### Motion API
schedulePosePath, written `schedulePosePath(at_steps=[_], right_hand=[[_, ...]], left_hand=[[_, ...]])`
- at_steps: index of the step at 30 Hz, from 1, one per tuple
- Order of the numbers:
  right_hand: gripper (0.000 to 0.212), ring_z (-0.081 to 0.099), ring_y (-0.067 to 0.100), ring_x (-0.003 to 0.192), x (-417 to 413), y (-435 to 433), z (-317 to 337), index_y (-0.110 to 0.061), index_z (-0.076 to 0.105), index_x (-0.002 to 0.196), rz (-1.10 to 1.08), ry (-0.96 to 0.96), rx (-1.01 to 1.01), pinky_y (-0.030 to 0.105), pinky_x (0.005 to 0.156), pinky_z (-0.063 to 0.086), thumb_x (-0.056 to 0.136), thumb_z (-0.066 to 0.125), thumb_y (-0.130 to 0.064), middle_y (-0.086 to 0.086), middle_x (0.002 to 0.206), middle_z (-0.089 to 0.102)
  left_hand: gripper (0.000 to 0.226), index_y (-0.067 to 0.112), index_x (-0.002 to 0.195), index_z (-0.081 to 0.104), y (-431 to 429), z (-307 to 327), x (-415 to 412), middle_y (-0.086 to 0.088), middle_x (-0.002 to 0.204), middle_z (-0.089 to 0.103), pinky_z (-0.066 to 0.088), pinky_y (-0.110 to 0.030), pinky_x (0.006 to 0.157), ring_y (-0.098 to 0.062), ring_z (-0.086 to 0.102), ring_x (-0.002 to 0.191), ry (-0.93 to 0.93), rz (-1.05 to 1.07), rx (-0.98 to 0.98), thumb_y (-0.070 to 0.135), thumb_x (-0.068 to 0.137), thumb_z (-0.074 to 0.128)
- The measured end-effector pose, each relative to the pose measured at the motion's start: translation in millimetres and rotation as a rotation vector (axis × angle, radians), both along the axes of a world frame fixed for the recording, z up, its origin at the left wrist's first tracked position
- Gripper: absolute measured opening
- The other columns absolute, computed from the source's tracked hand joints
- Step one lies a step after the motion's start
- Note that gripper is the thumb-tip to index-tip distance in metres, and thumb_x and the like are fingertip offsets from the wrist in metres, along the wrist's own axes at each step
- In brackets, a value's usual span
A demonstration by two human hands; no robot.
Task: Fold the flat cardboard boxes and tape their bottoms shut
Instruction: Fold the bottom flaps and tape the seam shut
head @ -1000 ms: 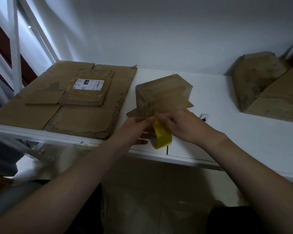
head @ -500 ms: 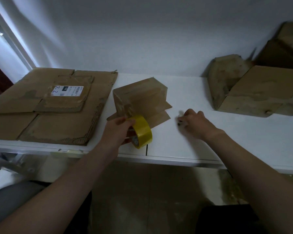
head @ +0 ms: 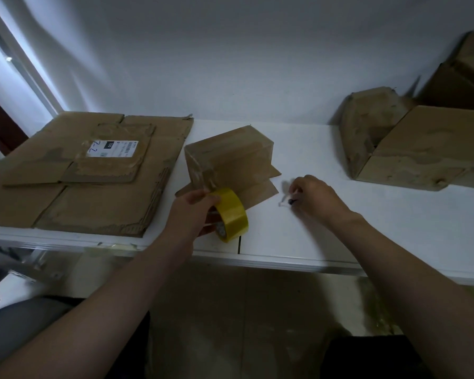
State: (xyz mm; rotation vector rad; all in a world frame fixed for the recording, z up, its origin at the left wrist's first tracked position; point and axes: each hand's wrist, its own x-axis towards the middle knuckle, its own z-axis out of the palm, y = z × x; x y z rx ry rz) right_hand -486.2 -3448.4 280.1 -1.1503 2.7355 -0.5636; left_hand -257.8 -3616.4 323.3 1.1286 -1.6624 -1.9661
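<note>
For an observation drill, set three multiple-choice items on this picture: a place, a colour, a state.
1. Where does the flat cardboard lie? A on the floor; B left of the folded box; C inside it.
2. What colour is the tape roll? A blue; B red; C yellow.
3. What is the left hand doing? A gripping the tape roll; B lying open, empty; C pointing upward.
Answers: B, it covers the table's left end; C, the roll is yellow; A, fingers curl round it.

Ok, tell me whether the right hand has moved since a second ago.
Yes. The right hand left the tape roll in front of the folded box and now sits to the box's right, over the white table.
</note>
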Motion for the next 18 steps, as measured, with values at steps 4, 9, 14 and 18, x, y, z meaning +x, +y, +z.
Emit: schedulePosePath(at_steps=[4,9,14,18], right_hand=[[0.029,0.065,0.017,0.079,29.8,-15.1,27.9,-0.021,0.07,0.115,0.025,-0.14,-0.4,0.03,0.076,0.056,0.088,0.077,-0.013,0.0,0.1,0.063],[0.014,0.061,0.004,0.086,68.8,-52.4,70.0,-0.028,0.074,0.102,0.286,-0.063,-0.538,0.013,0.075,0.045,0.093,0.071,-0.018,-0.02,0.094,0.066],[0.019,0.056,0.009,0.09,83.0,-80.3,83.4,-0.019,0.075,0.11,0.533,0.168,-0.394,0.014,0.08,0.04,0.095,0.064,-0.016,-0.004,0.098,0.067],[0.025,0.06,0.024,0.091,82.6,-93.1,80.7,-0.017,0.077,0.109,0.621,0.249,-0.308,0.033,0.077,0.045,0.092,0.059,-0.019,0.005,0.096,0.064]], left_hand=[[0.037,0.02,0.132,0.059,-1.0,-0.7,0.3,-0.012,0.118,0.069,0.057,-0.032,0.068,-0.029,0.071,0.099,0.01,0.016,0.041,0.022,0.096,0.066],[0.042,0.022,0.136,0.056,-3.1,-3.6,2.1,-0.012,0.123,0.066,0.057,-0.032,0.071,-0.03,0.069,0.103,0.014,0.0,0.037,0.026,0.095,0.066],[0.043,0.019,0.134,0.057,-6.4,-5.6,4.4,-0.013,0.121,0.066,0.054,-0.029,0.067,-0.03,0.068,0.103,0.014,0.014,0.021,0.023,0.093,0.068],[0.032,0.018,0.127,0.059,-9.6,-2.4,6.2,-0.013,0.113,0.068,0.05,-0.02,0.054,-0.02,0.068,0.084,0.024,-0.007,0.022,0.019,0.096,0.064]])
